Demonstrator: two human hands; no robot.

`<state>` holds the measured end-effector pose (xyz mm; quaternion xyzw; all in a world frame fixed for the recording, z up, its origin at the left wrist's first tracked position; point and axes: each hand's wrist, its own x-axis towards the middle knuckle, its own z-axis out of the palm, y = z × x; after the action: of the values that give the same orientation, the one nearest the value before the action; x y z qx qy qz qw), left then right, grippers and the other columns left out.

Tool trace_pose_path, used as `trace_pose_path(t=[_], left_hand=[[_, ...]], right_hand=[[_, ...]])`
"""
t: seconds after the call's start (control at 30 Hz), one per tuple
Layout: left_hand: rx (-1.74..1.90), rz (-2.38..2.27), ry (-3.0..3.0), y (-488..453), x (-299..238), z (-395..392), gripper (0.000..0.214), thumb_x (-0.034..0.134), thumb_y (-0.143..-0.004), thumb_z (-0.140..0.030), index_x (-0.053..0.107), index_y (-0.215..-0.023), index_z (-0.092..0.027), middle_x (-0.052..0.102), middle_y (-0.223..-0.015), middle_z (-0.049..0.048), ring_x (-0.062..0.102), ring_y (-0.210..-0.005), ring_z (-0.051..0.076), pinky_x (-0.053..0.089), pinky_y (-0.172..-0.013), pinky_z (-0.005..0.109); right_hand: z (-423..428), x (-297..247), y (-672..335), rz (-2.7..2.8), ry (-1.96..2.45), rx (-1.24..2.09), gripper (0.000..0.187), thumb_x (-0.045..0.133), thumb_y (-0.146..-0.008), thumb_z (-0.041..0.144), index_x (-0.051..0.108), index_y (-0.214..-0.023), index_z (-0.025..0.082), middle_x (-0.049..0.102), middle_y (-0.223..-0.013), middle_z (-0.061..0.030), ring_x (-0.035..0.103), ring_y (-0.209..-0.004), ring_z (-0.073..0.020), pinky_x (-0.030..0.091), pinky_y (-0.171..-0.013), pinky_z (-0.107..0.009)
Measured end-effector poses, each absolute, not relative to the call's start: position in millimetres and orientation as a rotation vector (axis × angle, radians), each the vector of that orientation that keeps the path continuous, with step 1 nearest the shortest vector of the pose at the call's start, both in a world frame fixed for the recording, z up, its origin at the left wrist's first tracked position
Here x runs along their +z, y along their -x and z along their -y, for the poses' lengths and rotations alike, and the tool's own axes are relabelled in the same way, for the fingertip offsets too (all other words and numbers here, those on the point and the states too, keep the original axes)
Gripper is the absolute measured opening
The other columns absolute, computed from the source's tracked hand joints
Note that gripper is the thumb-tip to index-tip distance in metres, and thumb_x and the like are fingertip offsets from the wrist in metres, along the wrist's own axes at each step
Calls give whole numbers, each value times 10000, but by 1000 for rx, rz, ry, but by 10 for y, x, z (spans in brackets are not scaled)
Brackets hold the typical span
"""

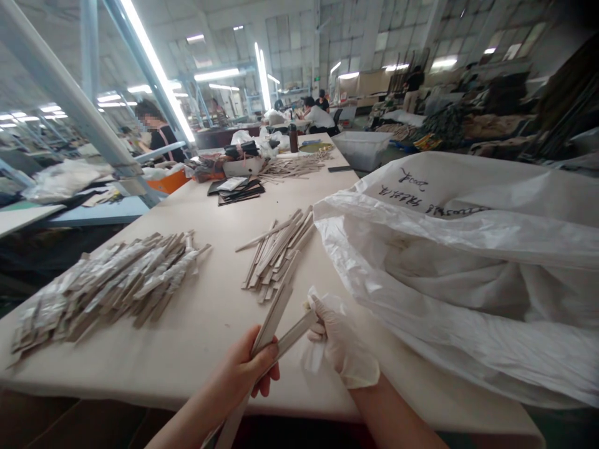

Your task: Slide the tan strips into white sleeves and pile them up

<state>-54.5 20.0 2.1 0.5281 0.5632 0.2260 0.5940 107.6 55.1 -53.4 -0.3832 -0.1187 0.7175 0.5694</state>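
My left hand (259,362) is bare and closed round a few long, flat grey-beige strips (274,315) that cross in a V and stick out below the palm. My right hand (337,343), in a thin whitish glove, pinches a piece of thin clear plastic (314,357) at the end of one of these strips. Whether the strip's tip lies inside the plastic I cannot tell. Just beyond the hands lies a loose pile of similar strips (276,252). On the left a bigger heap of strips (126,280) shows shiny plastic around many of them.
A large white sack (435,299) with handwriting spreads over the right side of the pale table (206,218). Farther back are dark flat pieces (236,190), a white box (243,166), a brown bottle (293,138) and more strips. A metal post (79,93) slants at left; people sit beyond.
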Motion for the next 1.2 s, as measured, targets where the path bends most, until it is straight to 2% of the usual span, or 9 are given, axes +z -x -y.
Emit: trace_pose_path(t=[0.23, 0.37, 0.47, 0.57, 0.63, 0.7, 0.87, 1.03, 1.2], left_hand=[[484, -1404, -1402, 688, -117, -296, 179, 447, -788, -369, 429, -763, -192, 554, -555, -55, 437, -356, 59, 285, -329, 158], [543, -1522, -1541, 646, -95, -295, 137, 466, -784, -332, 467, -757, -198, 583, -571, -44, 491, -408, 86, 340, -394, 184], [669, -1536, -1584, 593, -136, -252, 140, 460, -791, -331, 468, -742, -200, 588, -600, -40, 528, -462, 95, 397, -482, 205], [657, -1468, -1444, 638, -241, -187, 214, 443, -796, -388, 474, -859, -186, 583, -626, -26, 537, -467, 105, 375, -434, 201], [604, -1416, -1340, 694, -303, -150, 326, 441, -789, -445, 464, -964, -170, 560, -588, -36, 494, -415, 95, 335, -387, 189], [658, -1402, -1295, 727, -336, -134, 392, 448, -776, -489, 458, -990, -160, 518, -538, -59, 426, -373, 74, 310, -372, 180], [793, -1463, -1235, 745, -337, -113, 367, 475, -743, -516, 477, -854, -166, 440, -450, -88, 340, -335, 55, 247, -340, 167], [754, -1542, -1262, 723, -418, -56, 288, 501, -734, -468, 449, -682, -190, 395, -403, -100, 285, -298, 38, 212, -327, 162], [826, -1543, -1234, 669, -492, -83, 286, 509, -711, -473, 441, -667, -199, 407, -414, -94, 314, -314, 53, 240, -323, 167]], right_hand=[[-528, -546, -1126, 607, 1164, 1495, 377, 663, -621, 478, 444, -520, 188, 299, -428, 86, 219, -403, -60, 150, -420, -251], [-417, -523, -1031, 834, 1192, 1413, 346, 613, -673, 495, 514, -559, 184, 334, -464, 66, 255, -446, -84, 176, -454, -266], [-310, -536, -891, 897, 1213, 1513, 330, 583, -703, 491, 551, -587, 183, 368, -497, 51, 275, -475, -96, 197, -474, -269], [-291, -570, -856, 842, 1303, 1593, 343, 592, -680, 508, 542, -560, 191, 339, -478, 53, 260, -471, -101, 192, -475, -273], [-312, -584, -866, 831, 1303, 1482, 333, 605, -673, 495, 521, -552, 197, 323, -483, 57, 252, -470, -99, 188, -476, -272], [-313, -589, -842, 859, 1272, 1425, 343, 605, -679, 495, 498, -547, 197, 320, -483, 59, 251, -465, -94, 184, -471, -270], [-250, -551, -776, 912, 1189, 1636, 350, 641, -638, 519, 526, -611, 190, 415, -529, 46, 312, -482, -88, 205, -462, -256], [-321, -544, -809, 530, 1093, 1467, 404, 573, -691, 538, 383, -567, 203, 252, -492, 82, 183, -443, -71, 182, -441, -243], [-255, -675, -622, 587, 1057, 1703, 417, 639, -646, 510, 379, -553, 197, 299, -464, 84, 227, -417, -61, 167, -423, -238]])
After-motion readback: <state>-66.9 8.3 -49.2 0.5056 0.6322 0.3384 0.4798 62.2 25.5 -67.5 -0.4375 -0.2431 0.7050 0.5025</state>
